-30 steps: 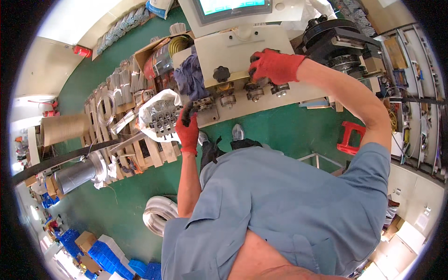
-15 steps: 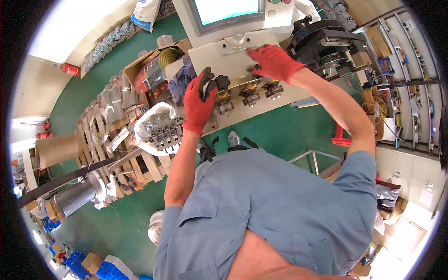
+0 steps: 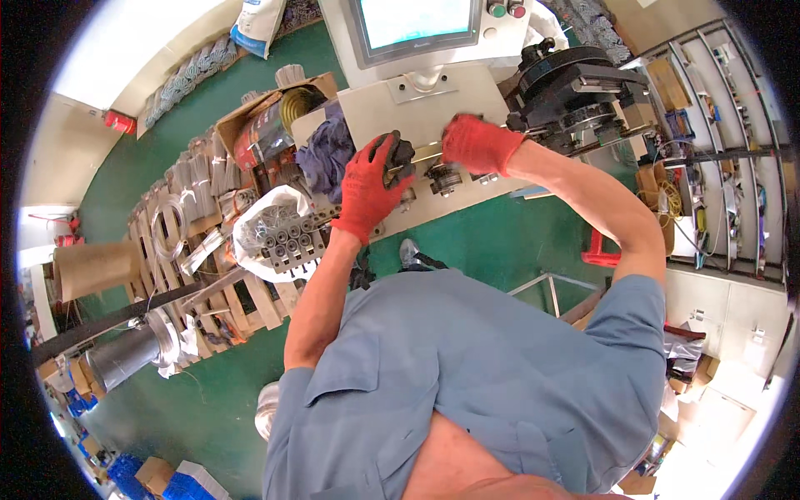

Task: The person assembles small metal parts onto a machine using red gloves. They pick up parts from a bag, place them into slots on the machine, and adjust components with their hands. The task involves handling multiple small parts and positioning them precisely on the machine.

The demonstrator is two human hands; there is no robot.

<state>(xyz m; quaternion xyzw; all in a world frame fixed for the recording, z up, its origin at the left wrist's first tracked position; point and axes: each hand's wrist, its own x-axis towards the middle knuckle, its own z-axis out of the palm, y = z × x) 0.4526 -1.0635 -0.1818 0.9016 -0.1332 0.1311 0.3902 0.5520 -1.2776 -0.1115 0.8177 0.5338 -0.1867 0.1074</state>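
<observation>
My left hand (image 3: 367, 190), in a red glove with a dark palm, curls round a black knob (image 3: 402, 152) at the front of the machine. Just right of it are metal rollers (image 3: 444, 178) mounted along the bench's front edge. My right hand (image 3: 479, 144), gloved the same way, is closed above those rollers, its fingers bent inward; whatever they hold, if anything, is hidden. Behind both hands a pale flat plate (image 3: 375, 112) slopes up to a control box with a lit screen (image 3: 417, 21).
A black wheel mechanism (image 3: 575, 79) stands to the right on the bench. To the left are a dark blue cloth (image 3: 323, 154), an open carton (image 3: 329, 82) and a white bag (image 3: 250, 225) beside metal blocks with holes (image 3: 292, 243). A pallet (image 3: 250, 300) lies on the green floor.
My left hand has moved right onto the black knob. My right hand has come down and nearer, its outstretched fingers now curled in. The whole view has shifted slightly.
</observation>
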